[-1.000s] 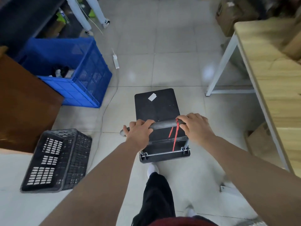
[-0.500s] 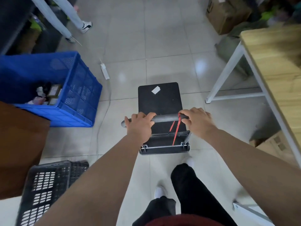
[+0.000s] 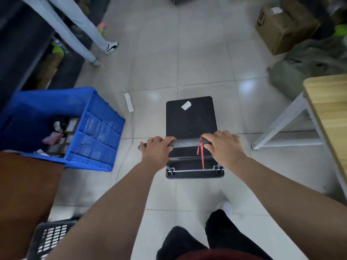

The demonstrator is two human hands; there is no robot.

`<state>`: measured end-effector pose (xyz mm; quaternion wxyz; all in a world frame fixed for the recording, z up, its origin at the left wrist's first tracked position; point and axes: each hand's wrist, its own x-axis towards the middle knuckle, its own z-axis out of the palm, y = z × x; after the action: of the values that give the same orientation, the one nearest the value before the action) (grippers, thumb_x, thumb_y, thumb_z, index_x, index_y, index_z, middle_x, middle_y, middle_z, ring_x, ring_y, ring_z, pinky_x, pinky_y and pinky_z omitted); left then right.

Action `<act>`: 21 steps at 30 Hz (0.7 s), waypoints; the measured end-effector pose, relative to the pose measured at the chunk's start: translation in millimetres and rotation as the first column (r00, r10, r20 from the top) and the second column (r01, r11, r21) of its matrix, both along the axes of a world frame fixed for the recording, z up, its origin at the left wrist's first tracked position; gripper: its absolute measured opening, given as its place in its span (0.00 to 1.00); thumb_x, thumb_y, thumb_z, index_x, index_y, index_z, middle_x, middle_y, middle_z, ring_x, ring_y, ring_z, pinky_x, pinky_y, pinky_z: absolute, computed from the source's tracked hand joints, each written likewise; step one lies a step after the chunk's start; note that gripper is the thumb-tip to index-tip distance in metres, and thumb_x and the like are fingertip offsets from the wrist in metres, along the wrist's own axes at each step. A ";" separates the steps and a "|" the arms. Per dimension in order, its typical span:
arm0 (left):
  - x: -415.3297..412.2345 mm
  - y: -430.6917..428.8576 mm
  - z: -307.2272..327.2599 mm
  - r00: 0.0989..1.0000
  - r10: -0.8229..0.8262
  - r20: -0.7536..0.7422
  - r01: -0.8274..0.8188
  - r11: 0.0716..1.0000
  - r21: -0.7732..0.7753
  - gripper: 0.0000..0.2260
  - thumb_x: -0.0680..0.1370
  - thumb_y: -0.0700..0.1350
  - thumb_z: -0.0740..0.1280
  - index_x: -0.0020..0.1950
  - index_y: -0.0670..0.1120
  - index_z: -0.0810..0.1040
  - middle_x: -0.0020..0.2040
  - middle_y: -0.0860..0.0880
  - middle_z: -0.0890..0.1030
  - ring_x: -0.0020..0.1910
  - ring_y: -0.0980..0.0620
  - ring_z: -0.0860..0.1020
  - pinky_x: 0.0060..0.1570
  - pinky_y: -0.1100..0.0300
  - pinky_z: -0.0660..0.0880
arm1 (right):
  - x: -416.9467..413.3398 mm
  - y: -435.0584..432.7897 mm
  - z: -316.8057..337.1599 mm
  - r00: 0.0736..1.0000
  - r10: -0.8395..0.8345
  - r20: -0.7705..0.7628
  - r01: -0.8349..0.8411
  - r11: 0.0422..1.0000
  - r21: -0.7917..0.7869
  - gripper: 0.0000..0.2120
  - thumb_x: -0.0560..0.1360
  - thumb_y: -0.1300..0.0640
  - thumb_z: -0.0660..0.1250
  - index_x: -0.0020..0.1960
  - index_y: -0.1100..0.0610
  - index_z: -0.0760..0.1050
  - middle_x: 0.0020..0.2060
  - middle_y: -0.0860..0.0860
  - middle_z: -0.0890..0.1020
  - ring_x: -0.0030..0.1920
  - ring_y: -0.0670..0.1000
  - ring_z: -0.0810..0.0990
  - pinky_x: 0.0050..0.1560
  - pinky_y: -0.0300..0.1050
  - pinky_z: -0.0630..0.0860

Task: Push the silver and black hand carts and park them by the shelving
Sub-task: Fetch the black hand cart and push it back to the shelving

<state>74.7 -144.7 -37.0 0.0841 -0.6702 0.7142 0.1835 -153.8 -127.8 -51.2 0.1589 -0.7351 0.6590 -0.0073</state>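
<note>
A black hand cart [image 3: 190,119] with a flat platform stands on the tiled floor straight ahead of me. A white label sticks to its far end. Its grey handle bar [image 3: 185,142] crosses the near end, with a red ribbon [image 3: 201,152] hanging from it. My left hand [image 3: 156,148] is closed around the bar's left part. My right hand [image 3: 223,145] grips the bar's right part, beside the ribbon. Dark shelving [image 3: 22,44] runs along the far left. No silver cart is in view.
A blue crate [image 3: 93,128] with small items sits left of the cart, a brown cabinet [image 3: 24,194] and black crate [image 3: 48,239] nearer. A white power strip [image 3: 129,102] lies ahead left. A person's legs [image 3: 75,29] stand far left. A wooden table [image 3: 326,113] and cardboard box [image 3: 281,25] are on the right.
The cart has rolled forward with me across the tiles. The blue crate and black crate have slid back toward me on the left, and the table has moved off to the right.
</note>
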 end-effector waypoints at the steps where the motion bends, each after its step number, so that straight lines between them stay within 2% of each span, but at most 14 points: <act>1: -4.0 -10.6 -0.3 1.000 0.004 -0.006 -0.004 1.000 0.001 0.16 0.82 0.47 0.53 0.67 0.63 0.64 0.60 0.50 0.72 0.62 0.45 0.67 0.69 0.38 0.56 | -4.2 -13.0 0.6 1.000 0.007 0.000 -0.007 1.000 0.003 0.14 0.79 0.47 0.53 0.64 0.41 0.66 0.53 0.50 0.78 0.56 0.55 0.73 0.53 0.53 0.69; 9: -28.4 -108.1 -8.3 0.997 0.035 -0.066 -0.036 0.999 -0.024 0.15 0.82 0.49 0.53 0.66 0.66 0.64 0.62 0.52 0.71 0.65 0.45 0.65 0.69 0.37 0.52 | -30.2 -118.0 1.4 1.000 0.002 -0.012 -0.002 1.000 0.005 0.14 0.79 0.48 0.56 0.64 0.41 0.67 0.53 0.49 0.78 0.57 0.54 0.73 0.53 0.53 0.68; 15: -34.6 -216.0 -18.2 0.998 -0.006 -0.070 -0.001 0.996 -0.089 0.16 0.82 0.48 0.54 0.66 0.66 0.63 0.62 0.52 0.70 0.64 0.44 0.64 0.68 0.37 0.53 | -36.1 -222.6 -0.2 0.998 -0.054 0.033 0.054 0.998 0.016 0.15 0.79 0.50 0.56 0.65 0.41 0.67 0.54 0.49 0.76 0.59 0.54 0.70 0.60 0.54 0.65; 19: -43.6 -303.0 -16.0 0.998 -0.001 -0.069 0.000 1.000 -0.014 0.17 0.82 0.48 0.54 0.68 0.65 0.62 0.63 0.50 0.69 0.65 0.43 0.63 0.70 0.35 0.49 | -41.8 -306.6 9.1 0.994 -0.096 0.044 0.091 0.990 0.112 0.15 0.79 0.50 0.58 0.65 0.41 0.68 0.55 0.49 0.76 0.60 0.55 0.70 0.61 0.55 0.64; 21: -46.1 -342.9 -15.7 0.998 -0.017 -0.068 0.016 1.000 -0.013 0.17 0.82 0.48 0.54 0.68 0.65 0.61 0.63 0.49 0.69 0.65 0.42 0.64 0.71 0.34 0.48 | -42.1 -342.5 10.3 0.992 -0.114 0.051 0.108 0.988 0.109 0.15 0.79 0.50 0.59 0.64 0.41 0.69 0.55 0.50 0.76 0.60 0.55 0.70 0.62 0.54 0.64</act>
<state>28.6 -487.6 -52.7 0.0571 -0.6581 0.7234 0.2008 -195.9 -470.2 -40.9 0.2156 -0.6872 0.6937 -0.0021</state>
